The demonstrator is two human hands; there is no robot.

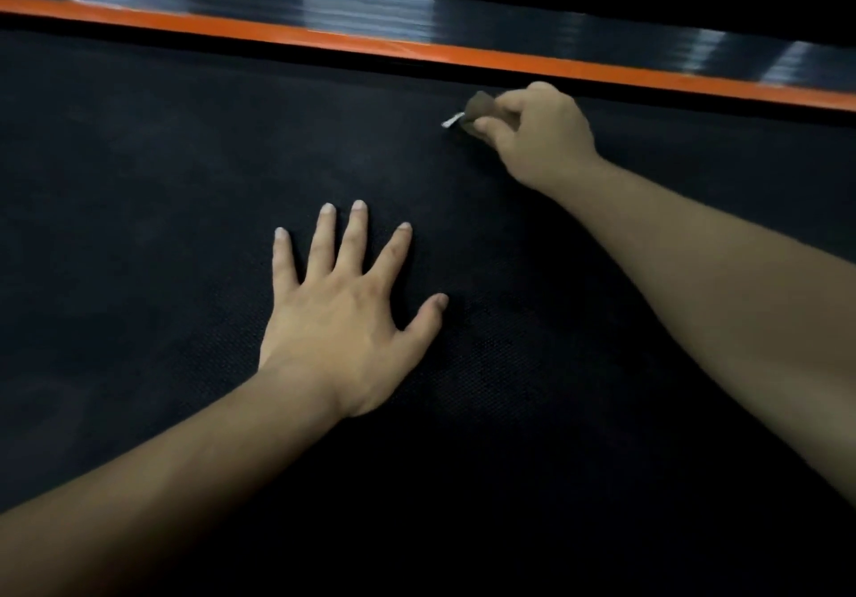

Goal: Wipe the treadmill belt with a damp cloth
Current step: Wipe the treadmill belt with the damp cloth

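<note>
The black textured treadmill belt [185,179] fills most of the head view. My left hand [343,314] lies flat on the belt with its fingers spread, palm down. My right hand [537,133] is further away, near the belt's far edge, with fingers curled round a small bunched grey cloth [477,107]. A small white tag or corner of the cloth sticks out to the left. The cloth touches the belt close to the orange strip.
An orange side strip [417,47] runs along the far edge of the belt, sloping down to the right. Behind it lies a dark ribbed side rail [370,8] with light reflections. The scene is dim and slightly blurred.
</note>
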